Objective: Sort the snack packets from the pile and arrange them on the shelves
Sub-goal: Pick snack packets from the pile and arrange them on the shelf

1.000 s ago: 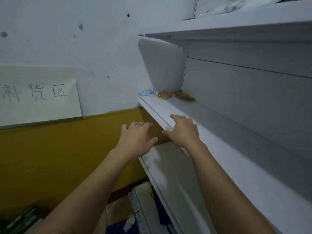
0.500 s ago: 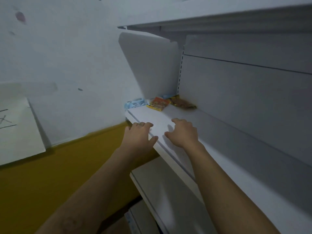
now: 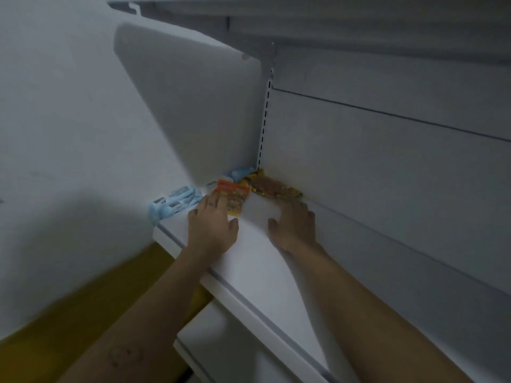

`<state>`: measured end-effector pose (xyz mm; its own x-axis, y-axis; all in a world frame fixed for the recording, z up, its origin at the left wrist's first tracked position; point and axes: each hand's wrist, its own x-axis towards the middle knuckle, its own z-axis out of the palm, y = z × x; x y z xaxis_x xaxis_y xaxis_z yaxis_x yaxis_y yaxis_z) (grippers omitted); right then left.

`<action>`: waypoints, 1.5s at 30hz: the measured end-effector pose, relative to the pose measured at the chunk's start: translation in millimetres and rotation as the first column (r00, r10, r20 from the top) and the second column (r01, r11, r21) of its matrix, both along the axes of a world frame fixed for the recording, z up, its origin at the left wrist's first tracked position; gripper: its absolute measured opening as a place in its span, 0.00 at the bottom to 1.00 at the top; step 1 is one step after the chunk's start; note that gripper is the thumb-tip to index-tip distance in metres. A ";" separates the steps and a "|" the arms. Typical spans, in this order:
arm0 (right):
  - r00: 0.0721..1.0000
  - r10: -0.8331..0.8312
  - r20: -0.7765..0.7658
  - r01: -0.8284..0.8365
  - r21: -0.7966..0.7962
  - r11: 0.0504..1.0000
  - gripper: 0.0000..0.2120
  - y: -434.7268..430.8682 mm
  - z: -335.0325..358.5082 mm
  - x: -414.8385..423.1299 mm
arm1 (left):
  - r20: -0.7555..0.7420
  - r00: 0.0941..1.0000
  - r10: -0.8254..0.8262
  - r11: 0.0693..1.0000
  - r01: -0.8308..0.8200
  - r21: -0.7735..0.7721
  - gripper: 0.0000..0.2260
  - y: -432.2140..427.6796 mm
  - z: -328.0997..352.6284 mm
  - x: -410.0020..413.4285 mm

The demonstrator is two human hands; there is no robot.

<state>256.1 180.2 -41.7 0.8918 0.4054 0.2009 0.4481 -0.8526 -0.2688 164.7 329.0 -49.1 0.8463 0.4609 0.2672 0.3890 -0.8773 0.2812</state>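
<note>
Several snack packets lie at the far left end of a white shelf (image 3: pixel 260 266). A light blue packet (image 3: pixel 174 203) hangs over the shelf's left end. An orange and yellow packet (image 3: pixel 235 197) lies beside it, and a brown and yellow packet (image 3: pixel 272 187) sits in the back corner. My left hand (image 3: pixel 213 228) lies flat on the shelf, its fingertips touching the orange packet. My right hand (image 3: pixel 294 226) also lies flat, fingers stretched toward the brown packet and touching its near edge. Neither hand holds anything.
A white end panel (image 3: pixel 188 106) closes the shelf's left side, and another shelf (image 3: pixel 331 20) runs overhead. The grey back panel (image 3: pixel 387 175) stands right of my hands. A lower shelf (image 3: pixel 221 341) shows below, against a white and yellow wall (image 3: pixel 69 308).
Both hands have slid along the shelf toward its far left end and now reach the packets. The view has moved closer to that corner.
</note>
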 end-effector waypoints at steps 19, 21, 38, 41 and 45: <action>0.998 -0.049 0.029 0.052 -0.126 0.991 0.23 27.5 -22.9 39.9 | 0.030 0.992 -0.119 0.992 0.118 0.040 0.19 18.4 -19.5 23.8; 0.999 -0.049 -0.023 0.045 -0.132 0.990 0.22 17.9 -17.0 31.6 | -0.020 0.995 -0.101 0.995 0.101 -0.003 0.19 18.3 -17.3 23.6; 0.957 -0.287 -0.031 0.285 -0.052 0.957 0.16 -149.7 13.1 -29.6 | -0.099 0.937 -0.334 0.930 0.310 -0.197 0.39 -52.4 1.4 19.6; 0.924 -0.382 0.027 0.378 0.091 0.921 0.20 -145.1 12.4 -44.8 | -0.074 0.928 -0.364 0.916 0.343 -0.206 0.43 -78.2 1.7 25.2; 0.927 -0.373 -0.030 0.373 0.011 0.928 0.23 -133.8 8.0 -56.0 | 0.023 0.919 -0.392 0.904 0.390 -0.173 0.26 -82.3 -8.9 32.1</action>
<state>200.2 46.4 -33.7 0.9832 0.0394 0.1781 0.0910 -0.9522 -0.2917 196.8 246.7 -58.0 0.9705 0.1296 0.2034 0.0283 -0.8988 0.4375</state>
